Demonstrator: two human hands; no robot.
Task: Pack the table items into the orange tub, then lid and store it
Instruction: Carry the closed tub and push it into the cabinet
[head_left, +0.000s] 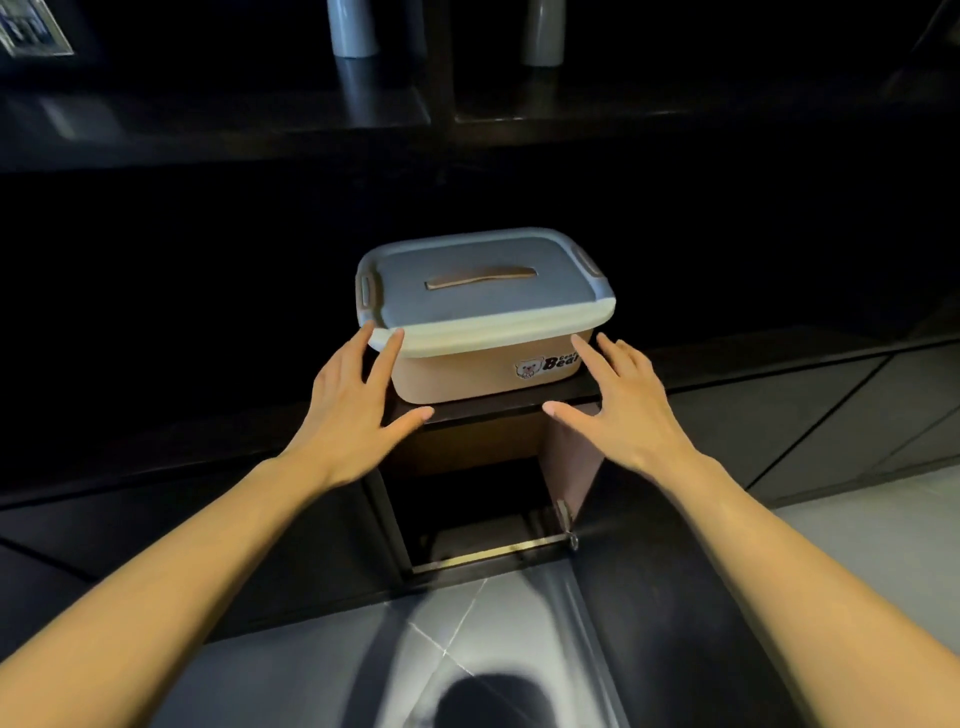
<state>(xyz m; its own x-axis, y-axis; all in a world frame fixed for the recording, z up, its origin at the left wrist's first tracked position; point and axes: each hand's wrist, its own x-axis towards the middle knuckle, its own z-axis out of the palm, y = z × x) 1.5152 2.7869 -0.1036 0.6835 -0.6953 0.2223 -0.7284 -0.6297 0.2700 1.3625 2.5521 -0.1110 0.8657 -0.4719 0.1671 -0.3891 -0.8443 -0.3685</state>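
Lidded orange tub (457, 376) sits at the worktop (727, 395) edge, above an open cupboard (467, 509). Left grip (358, 410) and right grip (623, 410) are both open, fingers spread at its front corners, holding nothing. Risks: lifting by the lid (483, 291) rim could pop it off; an uneven pull could tip the tub off the edge.

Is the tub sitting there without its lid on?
No, the lid sits flat on the orange tub, covering its whole top.

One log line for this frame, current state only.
tub: lidded, on ledge over open cabinet | left hand: open, fingers at lid corner | right hand: open, near tub | grip: none
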